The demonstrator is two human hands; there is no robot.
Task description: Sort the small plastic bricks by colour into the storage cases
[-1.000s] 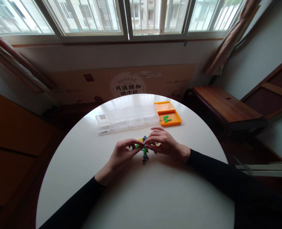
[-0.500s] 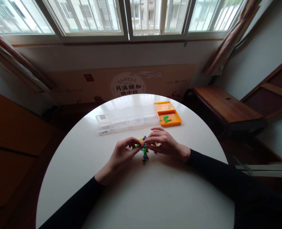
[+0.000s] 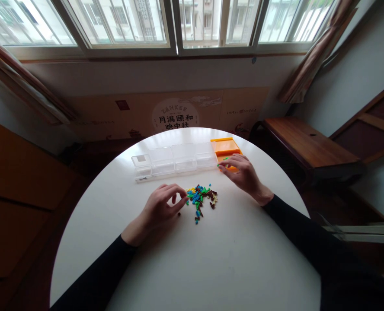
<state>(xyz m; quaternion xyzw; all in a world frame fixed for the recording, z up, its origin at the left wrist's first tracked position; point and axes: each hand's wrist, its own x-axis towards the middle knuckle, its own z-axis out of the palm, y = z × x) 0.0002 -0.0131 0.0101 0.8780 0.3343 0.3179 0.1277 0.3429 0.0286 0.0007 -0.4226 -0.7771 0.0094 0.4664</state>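
Observation:
A small heap of tiny building bricks (image 3: 196,197) in blue, green, brown, yellow and cream lies mid-table. At its left edge my left hand (image 3: 158,209) has thumb and index finger pinched together; what lies between the tips is too small to make out. My right hand (image 3: 242,172) is over the front of the orange box (image 3: 226,145), fingers closed in a pinch. A green brick (image 3: 218,165) shows at its fingertips. More green bricks lie in the box's front tray, mostly covered by that hand.
A clear plastic case (image 3: 174,160) with several lidded compartments adjoins the orange box on its left. All stand on a round white table (image 3: 231,259). A wooden bench (image 3: 308,138) is beyond the table at the right, below the window side.
My right hand has moved from the heap up and right to the orange box. My left hand has drawn slightly left, so the heap is more exposed.

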